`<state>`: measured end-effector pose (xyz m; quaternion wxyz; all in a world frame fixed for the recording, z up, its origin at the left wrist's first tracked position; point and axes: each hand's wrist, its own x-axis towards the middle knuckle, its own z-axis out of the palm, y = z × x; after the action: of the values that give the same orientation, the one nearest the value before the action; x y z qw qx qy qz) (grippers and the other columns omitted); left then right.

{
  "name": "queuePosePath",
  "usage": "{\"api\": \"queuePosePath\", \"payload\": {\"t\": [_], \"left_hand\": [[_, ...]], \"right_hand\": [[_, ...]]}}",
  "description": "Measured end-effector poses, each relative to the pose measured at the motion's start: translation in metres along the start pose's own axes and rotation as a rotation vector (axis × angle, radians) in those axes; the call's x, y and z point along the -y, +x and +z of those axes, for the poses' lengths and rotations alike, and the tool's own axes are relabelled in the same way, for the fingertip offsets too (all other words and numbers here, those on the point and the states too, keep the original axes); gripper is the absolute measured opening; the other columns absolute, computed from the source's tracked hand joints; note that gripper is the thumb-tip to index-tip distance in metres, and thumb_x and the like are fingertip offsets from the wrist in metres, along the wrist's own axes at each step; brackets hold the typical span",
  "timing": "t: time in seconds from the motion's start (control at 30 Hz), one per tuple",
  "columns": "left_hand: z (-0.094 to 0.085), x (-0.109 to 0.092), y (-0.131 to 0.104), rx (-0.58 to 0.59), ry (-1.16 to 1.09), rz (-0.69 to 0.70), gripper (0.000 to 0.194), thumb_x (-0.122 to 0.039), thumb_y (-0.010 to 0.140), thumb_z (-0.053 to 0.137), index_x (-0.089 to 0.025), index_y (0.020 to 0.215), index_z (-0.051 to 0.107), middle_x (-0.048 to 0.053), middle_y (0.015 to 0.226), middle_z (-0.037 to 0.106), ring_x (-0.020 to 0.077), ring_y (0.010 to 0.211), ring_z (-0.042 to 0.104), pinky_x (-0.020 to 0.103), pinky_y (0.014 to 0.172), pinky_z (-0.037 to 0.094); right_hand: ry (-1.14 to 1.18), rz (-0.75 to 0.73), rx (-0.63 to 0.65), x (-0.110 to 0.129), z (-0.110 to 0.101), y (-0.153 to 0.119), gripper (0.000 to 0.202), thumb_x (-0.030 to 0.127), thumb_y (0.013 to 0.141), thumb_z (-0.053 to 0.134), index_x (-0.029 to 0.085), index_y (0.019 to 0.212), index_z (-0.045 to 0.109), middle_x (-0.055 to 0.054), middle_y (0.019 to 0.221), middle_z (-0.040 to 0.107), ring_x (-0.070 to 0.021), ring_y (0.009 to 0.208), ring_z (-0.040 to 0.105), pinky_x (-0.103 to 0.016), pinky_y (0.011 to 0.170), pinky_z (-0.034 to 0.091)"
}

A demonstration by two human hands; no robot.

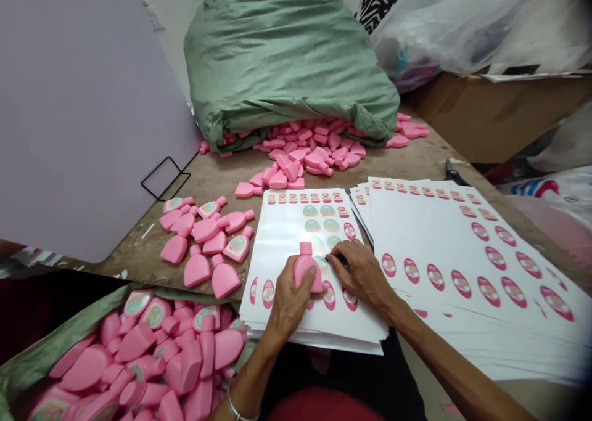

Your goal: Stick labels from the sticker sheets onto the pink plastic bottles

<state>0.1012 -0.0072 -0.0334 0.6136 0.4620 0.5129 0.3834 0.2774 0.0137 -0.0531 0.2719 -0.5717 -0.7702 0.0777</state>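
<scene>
My left hand (290,298) is closed around a small pink plastic bottle (305,267), its neck pointing away from me and its visible face plain. Beneath it lies a stack of white sticker sheets (277,242) printed with green labels, pink ovals and a row of small logos. Just right of the bottle, my right hand (356,267) rests low over the top sheet with its fingers pinched together. A thin, dark, pointed tool (329,259) shows at the fingertips, touching or nearly touching the green labels; its kind is not clear.
Several pink bottles (215,242) lie left of the sheets, some labelled. A green-lined container (60,341) at lower left holds more. A big green sack (291,57) spills bottles at the back. More sticker sheets (416,236) spread rightward; a purple-grey panel (87,113) stands left.
</scene>
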Motion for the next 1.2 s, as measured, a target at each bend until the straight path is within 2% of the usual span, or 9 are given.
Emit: {"api": "queuePosePath", "payload": {"t": [0.17,0.27,0.43,0.5,0.6,0.7,0.83,1.07,1.2], "left_hand": [[0.000,-0.003,-0.001,0.004,-0.046,-0.006,0.042,-0.051,0.082,0.054,-0.017,0.108,0.051,0.000,0.080,0.055,0.0144,0.059,0.065,0.024,0.051,0.054],[-0.001,-0.006,-0.002,-0.020,-0.099,-0.017,0.043,-0.052,0.082,0.053,-0.016,0.106,0.051,0.000,0.080,0.055,0.0141,0.059,0.065,0.025,0.053,0.055],[-0.003,-0.005,-0.004,-0.056,-0.204,-0.038,0.050,-0.056,0.081,0.053,-0.016,0.109,0.053,0.002,0.079,0.061,0.0143,0.056,0.064,0.025,0.052,0.053],[-0.003,-0.005,-0.005,-0.045,-0.293,-0.052,0.055,-0.061,0.082,0.047,-0.013,0.108,0.055,0.004,0.073,0.063,0.0162,0.056,0.064,0.026,0.051,0.052],[0.000,-0.010,-0.008,-0.021,-0.439,-0.086,0.064,-0.065,0.084,0.037,-0.008,0.100,0.059,0.006,0.064,0.064,0.0186,0.055,0.065,0.027,0.050,0.051],[0.001,-0.017,-0.010,-0.016,-0.501,-0.109,0.063,-0.065,0.084,0.037,-0.009,0.099,0.061,0.006,0.062,0.065,0.0186,0.055,0.065,0.026,0.051,0.050],[0.000,-0.020,-0.013,0.005,-0.511,-0.099,0.064,-0.065,0.085,0.035,-0.009,0.101,0.061,0.005,0.059,0.065,0.0183,0.057,0.065,0.025,0.052,0.049],[-0.001,-0.019,-0.014,0.005,-0.529,-0.103,0.063,-0.064,0.085,0.036,-0.010,0.103,0.061,0.005,0.061,0.065,0.0179,0.060,0.065,0.025,0.054,0.049],[-0.003,-0.021,-0.016,0.018,-0.520,-0.066,0.057,-0.060,0.086,0.039,-0.010,0.102,0.059,0.006,0.069,0.065,0.0171,0.062,0.065,0.025,0.054,0.050]], "right_hand": [[0.048,0.029,-0.050,0.002,0.006,-0.003,0.018,0.037,0.084,0.057,0.020,0.077,0.052,-0.002,0.072,0.060,-0.0177,0.070,0.052,-0.034,0.071,0.037],[0.158,0.075,-0.095,0.003,0.006,-0.004,0.020,0.039,0.081,0.060,0.021,0.074,0.051,-0.002,0.071,0.059,-0.0168,0.067,0.052,-0.034,0.071,0.041],[0.499,0.358,-0.101,0.014,-0.017,0.001,0.027,0.046,0.078,0.062,0.021,0.073,0.052,0.000,0.069,0.056,-0.0134,0.062,0.052,-0.027,0.057,0.043],[0.551,0.400,-0.108,0.024,-0.028,0.005,0.029,0.048,0.076,0.064,0.021,0.073,0.054,0.001,0.068,0.057,-0.0126,0.060,0.051,-0.025,0.056,0.043],[0.581,0.356,-0.035,0.041,-0.039,0.008,0.027,0.047,0.076,0.064,0.021,0.083,0.064,-0.001,0.072,0.063,-0.0139,0.064,0.055,-0.026,0.059,0.045],[0.600,0.330,0.034,0.055,-0.042,0.008,0.030,0.047,0.078,0.062,0.022,0.093,0.070,-0.003,0.082,0.070,-0.0167,0.071,0.061,-0.028,0.064,0.049],[0.586,0.304,0.040,0.062,-0.040,0.006,0.028,0.045,0.079,0.062,0.022,0.091,0.071,-0.005,0.091,0.071,-0.0197,0.081,0.064,-0.030,0.072,0.051],[0.530,0.239,0.013,0.067,-0.040,0.005,0.025,0.043,0.081,0.060,0.022,0.089,0.071,-0.005,0.088,0.071,-0.0196,0.079,0.065,-0.031,0.070,0.052],[0.457,0.164,-0.034,0.065,-0.036,0.004,0.024,0.041,0.083,0.058,0.022,0.091,0.070,-0.005,0.087,0.070,-0.0192,0.079,0.064,-0.032,0.071,0.051]]}}
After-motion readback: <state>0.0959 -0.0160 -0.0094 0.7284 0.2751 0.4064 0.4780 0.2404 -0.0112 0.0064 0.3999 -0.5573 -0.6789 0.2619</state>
